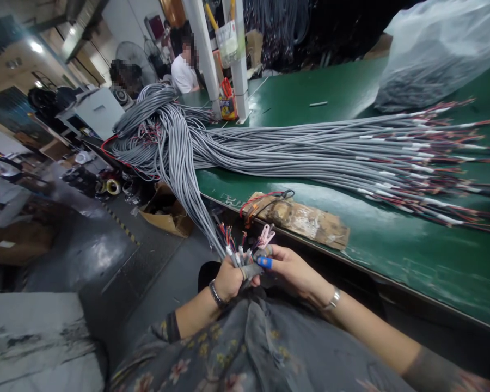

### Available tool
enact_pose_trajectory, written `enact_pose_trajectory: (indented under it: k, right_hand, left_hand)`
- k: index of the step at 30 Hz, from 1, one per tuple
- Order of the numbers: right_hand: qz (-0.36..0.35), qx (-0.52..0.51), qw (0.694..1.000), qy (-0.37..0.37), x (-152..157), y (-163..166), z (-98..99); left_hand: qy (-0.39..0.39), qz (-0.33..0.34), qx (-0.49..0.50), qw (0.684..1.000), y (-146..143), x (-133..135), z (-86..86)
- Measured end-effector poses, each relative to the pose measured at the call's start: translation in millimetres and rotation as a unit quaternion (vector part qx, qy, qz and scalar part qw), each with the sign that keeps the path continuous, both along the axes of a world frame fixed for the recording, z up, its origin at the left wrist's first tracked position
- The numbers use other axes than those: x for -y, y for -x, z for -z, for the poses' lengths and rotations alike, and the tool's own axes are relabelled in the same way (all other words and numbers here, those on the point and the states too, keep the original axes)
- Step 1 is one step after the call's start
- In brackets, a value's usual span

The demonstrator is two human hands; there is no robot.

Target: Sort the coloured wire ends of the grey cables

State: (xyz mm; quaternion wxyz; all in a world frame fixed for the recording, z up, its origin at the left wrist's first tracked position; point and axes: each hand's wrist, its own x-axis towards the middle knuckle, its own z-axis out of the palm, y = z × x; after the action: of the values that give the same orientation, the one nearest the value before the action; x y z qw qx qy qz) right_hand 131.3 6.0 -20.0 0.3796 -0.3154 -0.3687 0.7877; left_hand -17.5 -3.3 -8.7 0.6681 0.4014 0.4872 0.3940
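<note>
My left hand [231,280] is wrapped round a bundle of grey cables [206,218] near their ends. Stripped ends with white sleeves and thin coloured wires [227,237] stick up above the fist. On its right side my right hand [292,268] presses its fingers together, close against the cable ends. A small pink two-pronged piece [266,235] rises just above the right fingertips; what exactly the fingers pinch is hidden. Blue tape [264,262] covers one right finger, and greyish wrapping shows on fingers of both hands.
A long row of grey cables [294,144] lies across the green table [424,261]. Near its front edge rests a worn wooden board [310,218] with red and black leads. A cardboard box [167,215] stands below; a clear plastic bag [441,60] sits behind. People are in the background.
</note>
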Motion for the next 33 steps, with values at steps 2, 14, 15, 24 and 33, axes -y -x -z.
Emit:
enact_pose_trajectory:
  k: [2,14,15,24,33]
  right_hand:
    - [0.005,0.005,1.000,-0.003,1,2,-2.9]
    - [0.067,-0.017,0.997,0.038,-1,-4,7.6]
    - [0.075,-0.031,0.995,0.051,-4,-6,9.3]
    - [0.176,0.076,0.980,-0.057,-18,4,1.5]
    - [0.132,-0.044,0.990,0.001,-25,12,4.5]
  left_hand:
    - [-0.005,-0.010,-0.006,1.000,0,1,-1.7]
    - [0.001,-0.090,0.010,0.996,0,7,-3.3]
    - [0.011,-0.094,0.018,0.995,1,6,-5.5]
    - [0.058,-0.038,0.040,0.997,-3,-5,-18.4]
    - [0.083,-0.033,0.055,0.994,-8,-10,-16.3]
